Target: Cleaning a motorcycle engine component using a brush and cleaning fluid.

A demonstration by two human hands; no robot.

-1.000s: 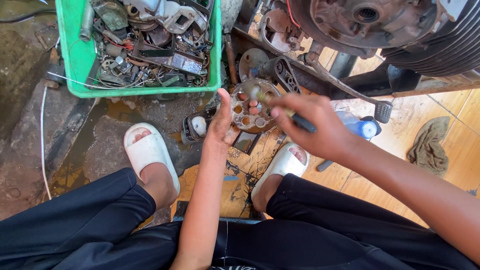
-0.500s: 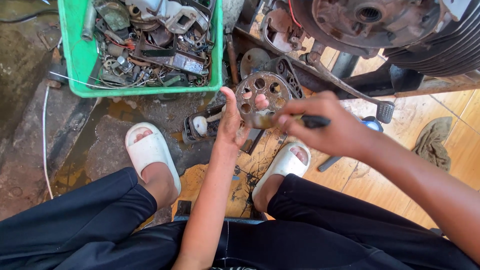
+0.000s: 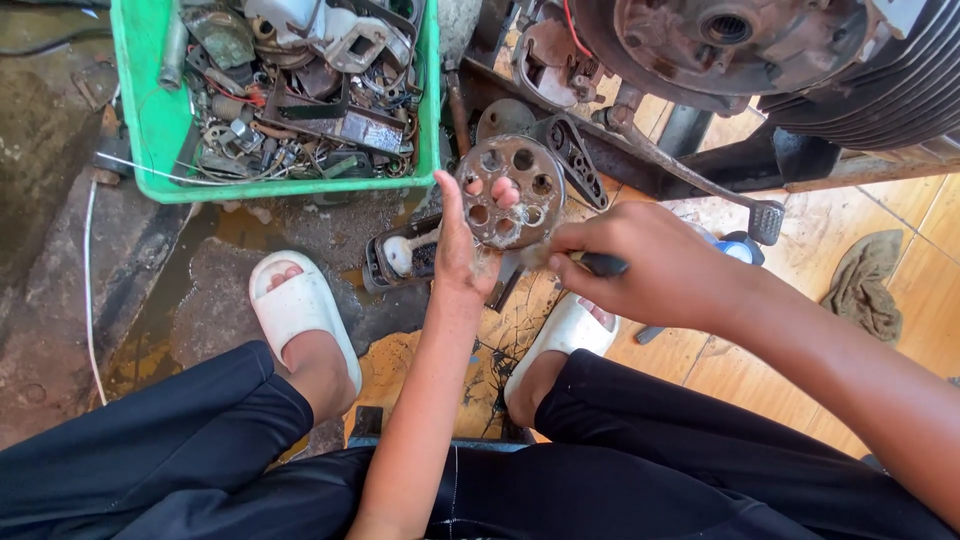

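Round metal disc, rusty and pierced with a ring of round holes, is held up on edge in front of the green crate, just to that crate's lower right corner. The left hand grips the disc from below and behind: the thumb stands up along its left rim, and fingertips show through the holes, so the hand is closed on it. The right hand sits just right of the disc, fingers curled tight around a dark-handled tool whose working end, blurred, reaches the disc's lower right edge. Inside the crate lies a heap of greasy scrap parts, brackets and wire. Right of the crate, past the disc, stands a motorcycle engine with a rusty round housing and black cooling fins, a kick lever slanting down from it. Below the crate, on wet stained concrete, are two feet in white slides, the left one nearer the crate, the right one under the right hand. A small black casing lies between the left slide and the disc. Far right of the crate, a dirty rag rests on the wooden floor.
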